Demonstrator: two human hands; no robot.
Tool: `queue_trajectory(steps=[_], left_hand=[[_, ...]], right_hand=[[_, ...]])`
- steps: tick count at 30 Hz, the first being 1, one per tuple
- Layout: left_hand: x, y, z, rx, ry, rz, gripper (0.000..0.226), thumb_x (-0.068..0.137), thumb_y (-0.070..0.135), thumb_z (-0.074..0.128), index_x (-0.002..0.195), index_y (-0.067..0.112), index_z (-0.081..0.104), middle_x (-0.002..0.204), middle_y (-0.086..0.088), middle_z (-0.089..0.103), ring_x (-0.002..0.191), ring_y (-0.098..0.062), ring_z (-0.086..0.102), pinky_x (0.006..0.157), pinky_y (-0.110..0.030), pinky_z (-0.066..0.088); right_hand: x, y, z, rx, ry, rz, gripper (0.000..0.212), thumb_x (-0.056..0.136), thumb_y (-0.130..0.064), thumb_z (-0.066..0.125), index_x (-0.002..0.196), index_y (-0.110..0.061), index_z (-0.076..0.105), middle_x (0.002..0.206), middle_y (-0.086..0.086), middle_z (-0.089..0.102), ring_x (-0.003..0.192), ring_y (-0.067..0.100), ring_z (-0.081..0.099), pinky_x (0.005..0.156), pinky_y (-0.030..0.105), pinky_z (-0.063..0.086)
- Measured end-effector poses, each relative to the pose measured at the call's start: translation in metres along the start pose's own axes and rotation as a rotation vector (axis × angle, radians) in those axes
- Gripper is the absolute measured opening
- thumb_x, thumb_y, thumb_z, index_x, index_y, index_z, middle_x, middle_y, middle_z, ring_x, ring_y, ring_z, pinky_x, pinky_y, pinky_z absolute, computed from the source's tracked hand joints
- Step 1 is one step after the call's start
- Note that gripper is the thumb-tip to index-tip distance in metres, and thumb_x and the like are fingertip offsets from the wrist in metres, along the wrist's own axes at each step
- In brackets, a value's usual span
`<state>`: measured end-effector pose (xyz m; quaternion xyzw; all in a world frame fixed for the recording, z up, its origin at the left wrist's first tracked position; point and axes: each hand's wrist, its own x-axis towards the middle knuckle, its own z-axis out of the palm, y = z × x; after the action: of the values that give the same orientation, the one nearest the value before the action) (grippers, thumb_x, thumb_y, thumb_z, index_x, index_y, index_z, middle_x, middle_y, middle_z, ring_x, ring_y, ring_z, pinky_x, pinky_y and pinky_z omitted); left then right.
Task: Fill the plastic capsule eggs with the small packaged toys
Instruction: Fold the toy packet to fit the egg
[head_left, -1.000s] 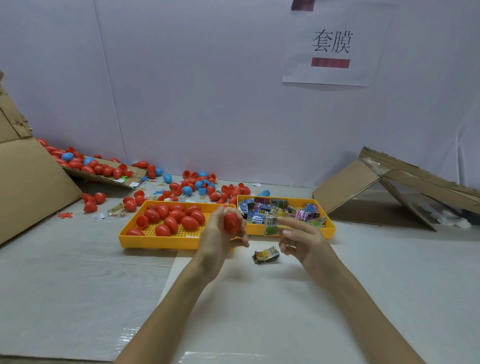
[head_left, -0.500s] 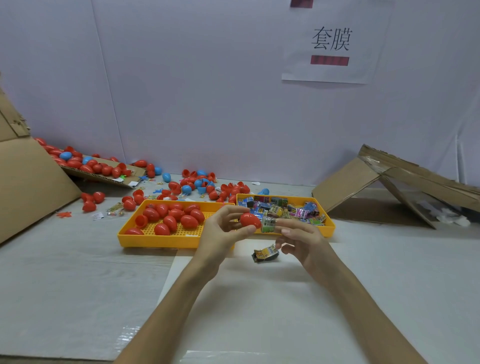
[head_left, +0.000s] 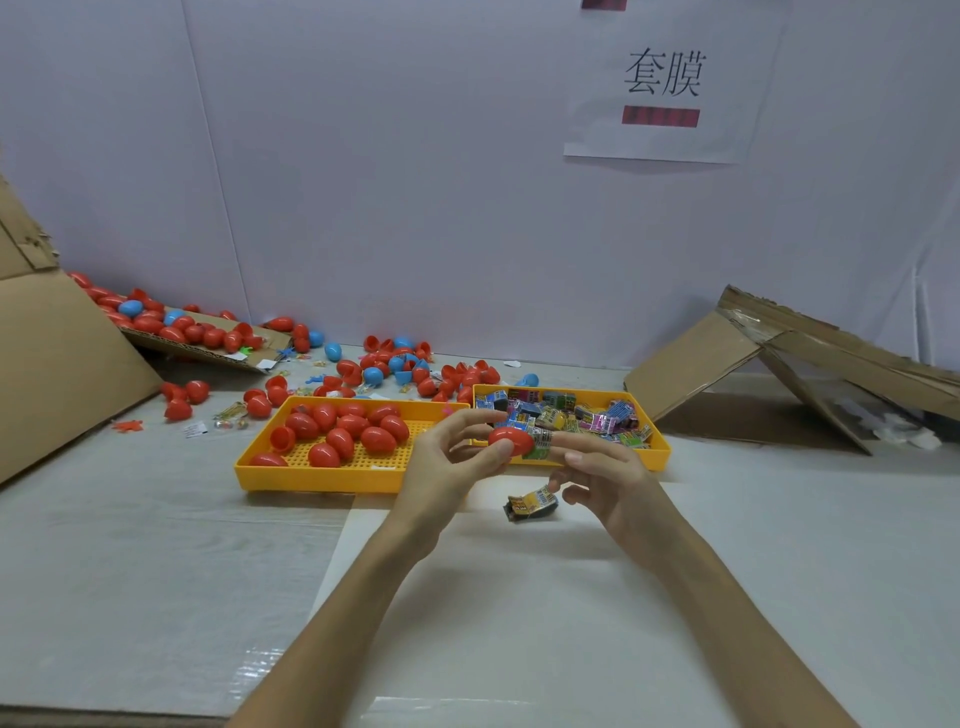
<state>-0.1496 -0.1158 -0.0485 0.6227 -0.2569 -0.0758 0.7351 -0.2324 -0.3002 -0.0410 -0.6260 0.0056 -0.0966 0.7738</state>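
1. Loose capsule eggs (head_left: 182, 327), red and blue, lie scattered along the desk's far-left edge, some on a cardboard flap (head_left: 218, 349).
2. A yellow tray (head_left: 311, 478) at the desk's middle holds red eggs (one lies open).
3. The left hand (head_left: 441, 467), raised above the trays' front edge, pinches a red egg (head_left: 511, 440) between thumb and fingertips.
4. The right hand (head_left: 613, 478) pinches a packaged toy (head_left: 540, 444) against the egg's right end; whether it is inside, I cannot tell.
5. A spare packet (head_left: 532, 505) lies on the desk below the hands.
6. A second tray (head_left: 660, 447), just beside the first, holds packaged toys.
7. Collapsed cardboard (head_left: 696, 364) sits at the far-right edge.
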Motion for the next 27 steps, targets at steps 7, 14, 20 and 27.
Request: queue_trajectory(steps=[7, 14, 20, 27], left_hand=[[-0.0013, 0.0007, 0.0012, -0.02, -0.023, -0.032, 0.023, 0.09, 0.018, 0.074, 0.11, 0.029, 0.075, 0.1, 0.007, 0.076, 0.09, -0.019, 0.075, 0.075, -0.022, 0.058], [-0.0018, 0.0014, 0.0012, 0.028, -0.045, -0.007, 0.026, 0.089, 0.017, 0.075, 0.113, 0.025, 0.074, 0.105, 0.003, 0.076, 0.09, -0.018, 0.075, 0.081, -0.027, 0.06], [-0.0041, 0.0033, -0.0001, 0.054, -0.116, -0.011, 0.025, 0.089, 0.019, 0.076, 0.11, 0.032, 0.074, 0.102, 0.018, 0.075, 0.097, -0.014, 0.072, 0.082, -0.029, 0.061], [-0.0044, 0.002, 0.0004, 0.128, -0.166, -0.012, 0.024, 0.092, 0.016, 0.073, 0.114, 0.026, 0.076, 0.114, 0.006, 0.07, 0.096, -0.019, 0.07, 0.081, -0.029, 0.059]], right_hand=[[0.0002, 0.0, -0.0009, 0.023, 0.019, -0.001, 0.019, 0.076, -0.019, 0.068, 0.09, -0.015, 0.08, 0.091, 0.01, 0.069, 0.073, 0.021, 0.065, 0.061, 0.025, 0.048], [0.0006, 0.0006, -0.0019, 0.004, 0.022, 0.0, 0.03, 0.076, -0.019, 0.067, 0.103, -0.008, 0.075, 0.1, 0.015, 0.07, 0.073, 0.023, 0.065, 0.063, 0.027, 0.047], [0.0002, 0.0007, -0.0005, -0.018, 0.02, 0.002, 0.027, 0.076, -0.02, 0.067, 0.1, -0.009, 0.075, 0.095, 0.014, 0.07, 0.075, 0.023, 0.066, 0.062, 0.026, 0.048], [-0.001, 0.0004, 0.0015, -0.07, 0.02, 0.008, 0.019, 0.077, -0.021, 0.068, 0.09, -0.015, 0.08, 0.087, 0.013, 0.07, 0.075, 0.024, 0.068, 0.063, 0.027, 0.047]])
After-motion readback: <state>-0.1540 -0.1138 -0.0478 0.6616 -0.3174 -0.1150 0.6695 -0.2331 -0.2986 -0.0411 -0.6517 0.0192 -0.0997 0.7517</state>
